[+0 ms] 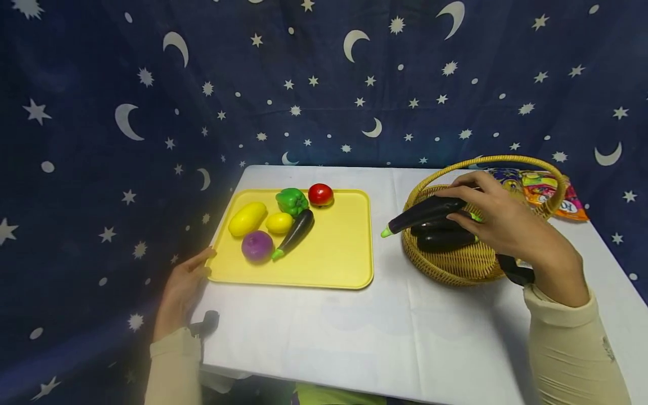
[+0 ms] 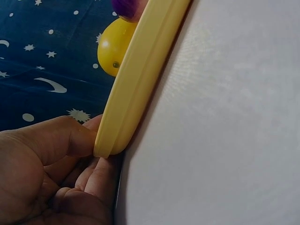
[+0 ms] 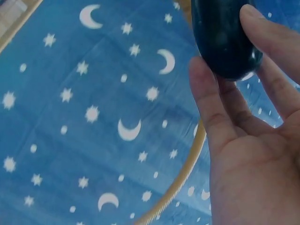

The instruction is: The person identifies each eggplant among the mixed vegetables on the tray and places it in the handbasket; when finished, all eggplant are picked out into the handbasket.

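Note:
Over the wicker basket (image 1: 471, 273), my right hand (image 1: 506, 219) holds an eggplant (image 1: 422, 212) by its blunt end, green tip pointing left toward the tray. In the right wrist view, thumb and fingers grip that eggplant's dark end (image 3: 227, 42). More eggplants (image 1: 445, 241) lie inside the basket. My left hand (image 1: 183, 287) pinches the left edge of a yellow tray (image 1: 339, 242). On the tray sit another eggplant (image 1: 300, 229), a purple onion-like vegetable (image 1: 257, 246), a large yellow oval fruit (image 1: 247, 219), a lemon (image 1: 279, 223), a green bell pepper (image 1: 292, 201) and a red round fruit (image 1: 320, 194).
The basket's tall arched handle (image 1: 506, 158) rises behind my right hand. Colourful snack bags (image 1: 552, 194) lie behind the basket at the right. A white cloth covers the table (image 1: 349, 332), and a dark blue star-and-moon curtain (image 1: 314, 67) hangs behind and to the left.

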A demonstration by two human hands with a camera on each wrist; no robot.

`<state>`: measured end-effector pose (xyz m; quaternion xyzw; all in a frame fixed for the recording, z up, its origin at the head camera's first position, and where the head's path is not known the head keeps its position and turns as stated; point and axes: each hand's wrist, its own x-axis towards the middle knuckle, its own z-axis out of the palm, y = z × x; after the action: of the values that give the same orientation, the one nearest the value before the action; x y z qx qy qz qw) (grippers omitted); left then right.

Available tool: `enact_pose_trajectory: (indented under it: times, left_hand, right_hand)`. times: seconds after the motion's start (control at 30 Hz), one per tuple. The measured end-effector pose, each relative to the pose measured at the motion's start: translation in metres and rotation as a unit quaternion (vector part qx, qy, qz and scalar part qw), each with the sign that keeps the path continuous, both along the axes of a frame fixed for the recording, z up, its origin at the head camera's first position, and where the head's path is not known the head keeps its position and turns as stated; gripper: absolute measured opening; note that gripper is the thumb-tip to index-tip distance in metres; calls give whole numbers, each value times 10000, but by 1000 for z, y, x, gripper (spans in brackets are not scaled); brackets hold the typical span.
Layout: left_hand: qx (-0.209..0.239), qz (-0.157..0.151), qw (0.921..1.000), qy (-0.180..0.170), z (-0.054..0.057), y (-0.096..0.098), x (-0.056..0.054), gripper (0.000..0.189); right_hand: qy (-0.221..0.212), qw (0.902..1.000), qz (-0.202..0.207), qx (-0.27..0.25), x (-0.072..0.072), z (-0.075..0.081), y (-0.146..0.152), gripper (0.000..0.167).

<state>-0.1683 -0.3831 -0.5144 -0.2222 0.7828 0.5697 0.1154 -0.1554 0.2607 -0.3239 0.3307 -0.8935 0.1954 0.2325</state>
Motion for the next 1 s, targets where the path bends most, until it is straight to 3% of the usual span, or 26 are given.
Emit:
enact_pose_trajectory:
  times: [0.2, 0.37, 0.67, 1.0]
  left_hand:
    - [-34, 55, 9999, -94, -4, 2, -1, 57]
    - [-177, -21, 9998, 67, -3, 3, -2, 59]
    - [-343, -63, 9994, 23, 0, -1, -1, 57]
    - [-529, -51, 9984, -204, 0, -2, -4, 56]
  right_hand:
    - [-60, 9996, -262, 40, 7, -4, 24, 69]
    - [22, 9993, -347, 133, 7, -9, 37, 65]
    - [-761, 9915, -841, 641, 7, -20, 54, 53]
    - [-764, 9913, -706, 804, 1, -26, 58, 54]
